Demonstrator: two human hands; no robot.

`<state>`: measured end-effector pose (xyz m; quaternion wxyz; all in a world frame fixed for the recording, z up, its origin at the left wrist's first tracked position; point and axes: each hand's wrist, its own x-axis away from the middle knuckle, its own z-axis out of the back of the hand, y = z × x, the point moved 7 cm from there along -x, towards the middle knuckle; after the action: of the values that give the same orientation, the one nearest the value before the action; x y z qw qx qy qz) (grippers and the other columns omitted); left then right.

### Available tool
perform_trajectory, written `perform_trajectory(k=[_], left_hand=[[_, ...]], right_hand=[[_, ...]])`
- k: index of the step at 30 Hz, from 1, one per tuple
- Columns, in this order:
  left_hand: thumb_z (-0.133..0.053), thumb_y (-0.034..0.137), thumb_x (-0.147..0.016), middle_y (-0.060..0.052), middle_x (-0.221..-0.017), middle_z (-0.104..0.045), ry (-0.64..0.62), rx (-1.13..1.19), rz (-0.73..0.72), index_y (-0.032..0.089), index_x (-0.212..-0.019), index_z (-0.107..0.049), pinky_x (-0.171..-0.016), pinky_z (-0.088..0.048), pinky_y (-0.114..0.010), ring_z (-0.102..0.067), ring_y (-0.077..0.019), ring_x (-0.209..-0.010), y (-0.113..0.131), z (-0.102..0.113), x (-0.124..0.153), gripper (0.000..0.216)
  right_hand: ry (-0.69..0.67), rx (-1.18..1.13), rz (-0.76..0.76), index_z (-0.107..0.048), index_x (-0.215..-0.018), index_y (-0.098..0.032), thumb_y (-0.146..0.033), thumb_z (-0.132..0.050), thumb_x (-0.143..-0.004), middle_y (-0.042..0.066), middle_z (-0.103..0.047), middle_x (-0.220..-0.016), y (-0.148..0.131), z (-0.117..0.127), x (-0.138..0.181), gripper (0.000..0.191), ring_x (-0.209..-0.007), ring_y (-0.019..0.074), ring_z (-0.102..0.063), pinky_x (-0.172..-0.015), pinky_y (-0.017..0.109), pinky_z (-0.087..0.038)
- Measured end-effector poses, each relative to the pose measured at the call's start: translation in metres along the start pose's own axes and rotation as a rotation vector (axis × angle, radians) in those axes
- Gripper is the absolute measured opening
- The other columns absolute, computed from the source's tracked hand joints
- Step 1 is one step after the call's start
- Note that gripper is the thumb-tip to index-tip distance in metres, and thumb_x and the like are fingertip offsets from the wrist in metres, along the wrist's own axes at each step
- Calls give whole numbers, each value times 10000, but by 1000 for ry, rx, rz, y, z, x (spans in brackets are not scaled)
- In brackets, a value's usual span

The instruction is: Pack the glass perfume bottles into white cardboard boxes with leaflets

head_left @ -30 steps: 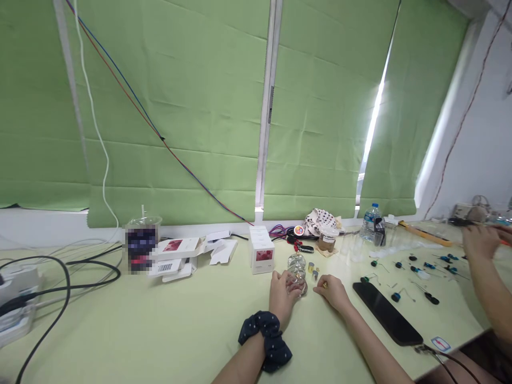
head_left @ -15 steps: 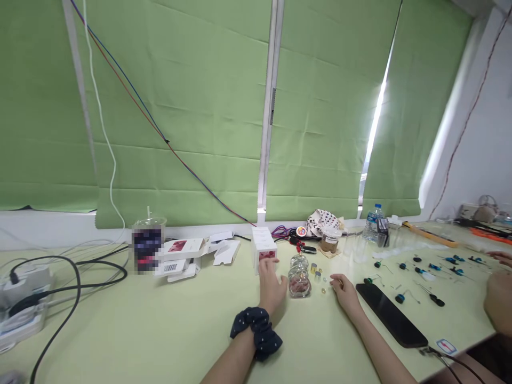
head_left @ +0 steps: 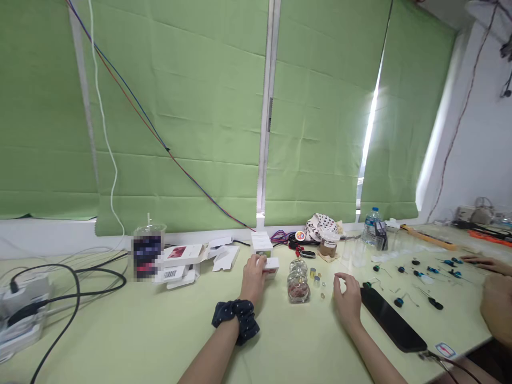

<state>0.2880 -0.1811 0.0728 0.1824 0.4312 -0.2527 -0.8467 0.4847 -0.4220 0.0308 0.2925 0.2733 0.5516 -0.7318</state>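
My left hand (head_left: 253, 280) is closed on a small white box (head_left: 272, 265) with a dark pink picture, just in front of another white box (head_left: 261, 241). To the right of that hand stands a row of round clear glass jars (head_left: 298, 285), the nearest showing reddish-brown contents. Small gold and grey cylinders (head_left: 314, 277) and tiny round pieces (head_left: 322, 295) lie between the jars and my right hand (head_left: 347, 298). That hand rests on the table with thumb and fingers loosely apart, holding nothing visible, close to a black phone (head_left: 392, 320).
Unfolded white cartons (head_left: 184, 256) and a lidded cup (head_left: 149, 250) stand at left, near cables and a power strip (head_left: 24, 298). Red-handled pliers (head_left: 304, 253), a lidded tub (head_left: 328, 244) and a water bottle (head_left: 372, 224) are behind. Small tools lie right, near another person's hand (head_left: 488, 264).
My left hand has pulled the small white box away from the other box, toward me. My right hand's fingers have spread, and the view has shifted slightly.
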Motion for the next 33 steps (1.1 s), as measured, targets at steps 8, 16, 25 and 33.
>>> perform_trajectory(k=[8,16,25,33], left_hand=[[-684,153,-687,-30,-975,-650,-166,202,43,236,-1188,-393,-883,-435,-365,-602,-238,-1000,12,47,32,586],[-842,240,-482,-18,-1067,-629,-778,449,223,238,-1160,-570,-780,-470,-316,-589,-239,-1006,0,75,57,731],[-842,272,-498,-30,-1111,-593,-655,460,210,212,-1177,-543,-928,-401,-361,-536,-243,-1059,-5,63,66,745],[-832,313,-449,-48,-1051,-591,-505,7,128,222,-1142,-575,-807,-451,-353,-559,-268,-958,5,76,72,745]], right_hand=[[-484,-308,490,-499,-1248,-205,-161,-524,-836,140,-561,-1206,-167,-71,64,415,-1144,276,-506,-943,443,-442],[-1125,-727,269,-677,-1034,-237,-79,-574,-718,70,-581,-1077,-220,-111,80,367,-1015,216,-564,-900,356,-452],[-1041,-1023,-418,-655,-1029,-226,-145,-667,-597,75,-604,-1078,-174,-137,95,440,-996,244,-578,-813,356,-472],[-1069,-953,-621,-625,-944,-202,-273,-704,-634,25,-556,-921,-169,-132,106,327,-836,201,-592,-668,332,-523]])
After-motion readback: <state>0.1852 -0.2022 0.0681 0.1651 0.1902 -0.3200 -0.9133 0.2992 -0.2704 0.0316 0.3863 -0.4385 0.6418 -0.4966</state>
